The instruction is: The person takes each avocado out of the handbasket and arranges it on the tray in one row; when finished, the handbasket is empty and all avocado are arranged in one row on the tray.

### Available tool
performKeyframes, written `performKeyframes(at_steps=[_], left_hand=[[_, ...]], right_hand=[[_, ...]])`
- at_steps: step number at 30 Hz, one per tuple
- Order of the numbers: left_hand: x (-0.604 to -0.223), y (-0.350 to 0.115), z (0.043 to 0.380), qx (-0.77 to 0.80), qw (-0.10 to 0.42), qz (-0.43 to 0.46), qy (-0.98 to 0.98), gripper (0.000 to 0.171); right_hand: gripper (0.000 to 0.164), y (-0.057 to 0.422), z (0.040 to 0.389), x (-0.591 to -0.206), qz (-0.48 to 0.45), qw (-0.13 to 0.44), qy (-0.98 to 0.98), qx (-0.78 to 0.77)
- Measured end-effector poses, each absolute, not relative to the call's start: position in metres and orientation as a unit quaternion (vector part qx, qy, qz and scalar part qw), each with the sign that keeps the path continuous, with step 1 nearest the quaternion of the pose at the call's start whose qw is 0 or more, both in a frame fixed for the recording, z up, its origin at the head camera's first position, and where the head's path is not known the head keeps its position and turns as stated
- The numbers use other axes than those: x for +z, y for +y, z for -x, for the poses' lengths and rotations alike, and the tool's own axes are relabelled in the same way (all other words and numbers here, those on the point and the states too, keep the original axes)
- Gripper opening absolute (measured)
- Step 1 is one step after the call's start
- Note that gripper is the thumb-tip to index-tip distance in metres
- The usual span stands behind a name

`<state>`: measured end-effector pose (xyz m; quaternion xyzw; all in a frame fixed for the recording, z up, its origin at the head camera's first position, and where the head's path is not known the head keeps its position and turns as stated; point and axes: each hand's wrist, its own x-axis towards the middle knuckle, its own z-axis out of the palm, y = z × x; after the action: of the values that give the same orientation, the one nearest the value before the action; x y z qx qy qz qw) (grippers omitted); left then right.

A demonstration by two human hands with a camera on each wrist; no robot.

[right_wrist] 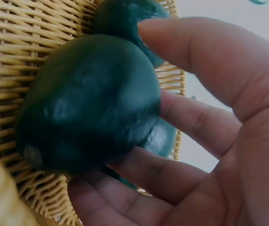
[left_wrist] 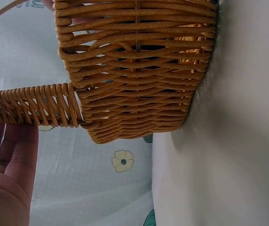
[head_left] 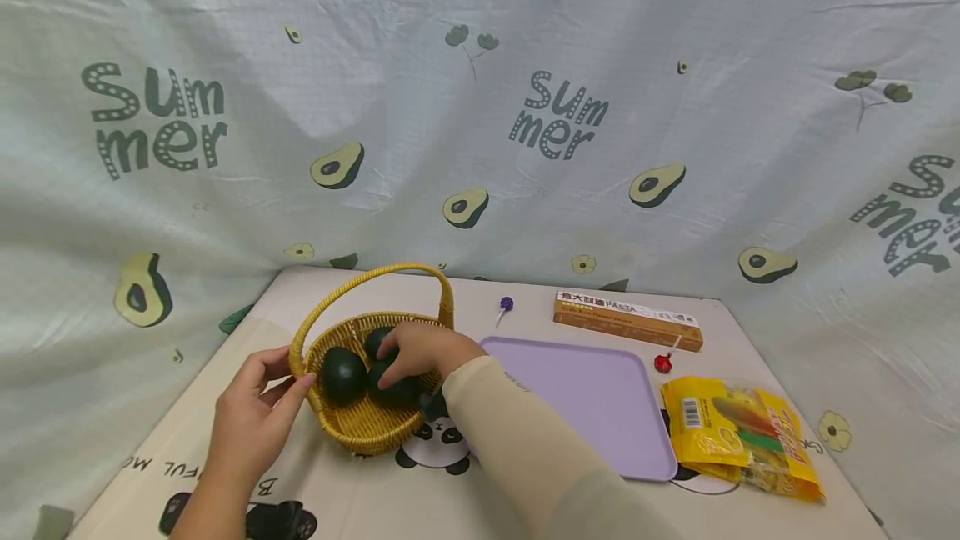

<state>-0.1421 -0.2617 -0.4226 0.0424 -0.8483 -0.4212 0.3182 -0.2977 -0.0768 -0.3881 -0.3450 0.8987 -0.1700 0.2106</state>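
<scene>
A yellow wicker basket (head_left: 367, 440) with a tall handle (head_left: 372, 271) stands on the left part of the table, several dark green avocados (head_left: 342, 375) inside it. My left hand (head_left: 258, 407) pinches the near base of the handle between thumb and fingers; the left wrist view shows the fingers (left_wrist: 19, 160) against the woven handle. Reaching into the basket, my right hand (head_left: 423, 348) has its fingers curled round an avocado (right_wrist: 87, 103), some fingertips hidden by it. The thumb lies over another avocado (right_wrist: 120, 16). Part of a further avocado (right_wrist: 160, 136) shows between the fingers.
Right of the basket lies a lilac tray (head_left: 577, 398). Behind it are a purple lollipop (head_left: 506, 304) and a pasta box (head_left: 626, 321). A red lollipop (head_left: 663, 362) and a yellow food packet (head_left: 742, 436) lie to the right. A printed curtain (head_left: 420, 107) hangs behind the table.
</scene>
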Motion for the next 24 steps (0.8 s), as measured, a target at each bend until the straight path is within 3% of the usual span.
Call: performKeyframes(at_steps=[10,18,24], left_hand=[[-0.4229,-0.2625,0.1431,-0.419,0.319,-0.045,-0.849,0.043],[-0.4227,-0.2614,0.1421,-0.42,0.316,-0.039,-0.85,0.043],[-0.4233,-0.2622,0.1422,-0.419,0.316,-0.037,-0.851,0.043]], right_hand=[[0.031,-0.085,0.2928,-0.3902,0.306,0.211,0.913,-0.169],[0.032,-0.0836,0.2929,-0.3925,0.259,0.247,0.908,-0.219],[0.031,-0.0851,0.2906,-0.3926,0.272,0.237,0.911,-0.2]])
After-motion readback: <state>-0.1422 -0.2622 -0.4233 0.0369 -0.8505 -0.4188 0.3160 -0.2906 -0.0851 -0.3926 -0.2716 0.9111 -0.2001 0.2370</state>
